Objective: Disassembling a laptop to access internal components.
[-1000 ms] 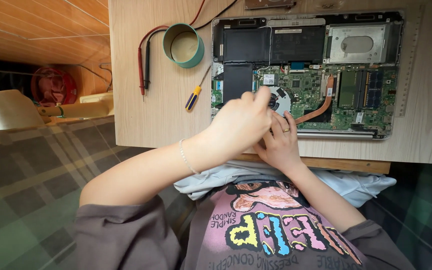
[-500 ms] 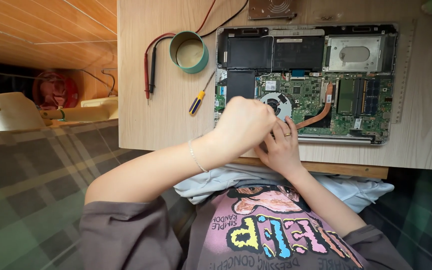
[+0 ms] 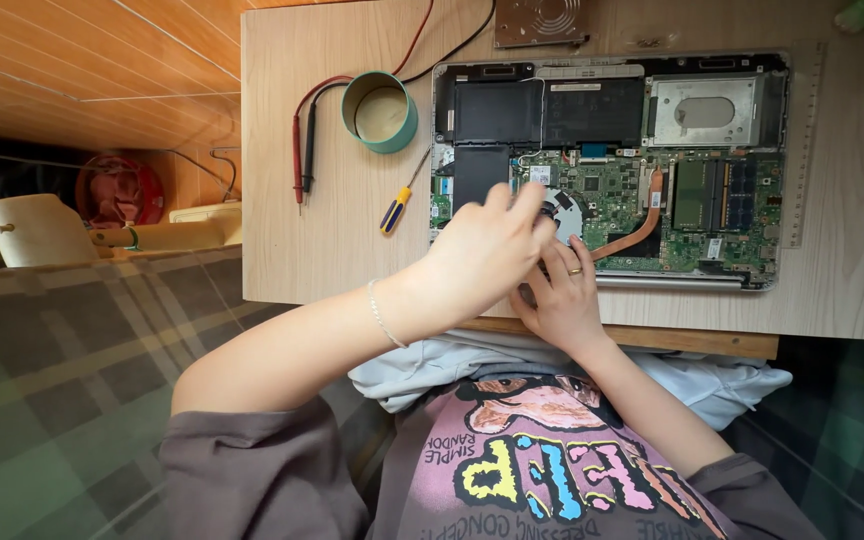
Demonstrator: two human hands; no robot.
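Note:
An opened laptop point(image 3: 712, 110) lies base-up on the wooden desk point(image 3: 322, 250), with its green circuit board, black battery and round fan point(image 3: 566, 214) exposed. My left hand point(image 3: 477, 260) reaches over the laptop's near left part. Its fingers are bunched together at the fan's edge, and whatever they pinch is hidden. My right hand point(image 3: 562, 300), with a ring on one finger, rests beside it with its fingers spread on the laptop's front edge just below the fan.
A yellow-and-blue screwdriver point(image 3: 397, 205) lies left of the laptop. Behind it are a green tape roll point(image 3: 379, 110) and red and black test probes point(image 3: 302, 150). A clear ruler point(image 3: 804, 150) lies along the laptop's right side. A brown vented panel point(image 3: 542, 20) sits at the desk's far edge.
Both hands have stayed at the fan. My left fingers have stretched slightly toward it, and the view has shifted a little.

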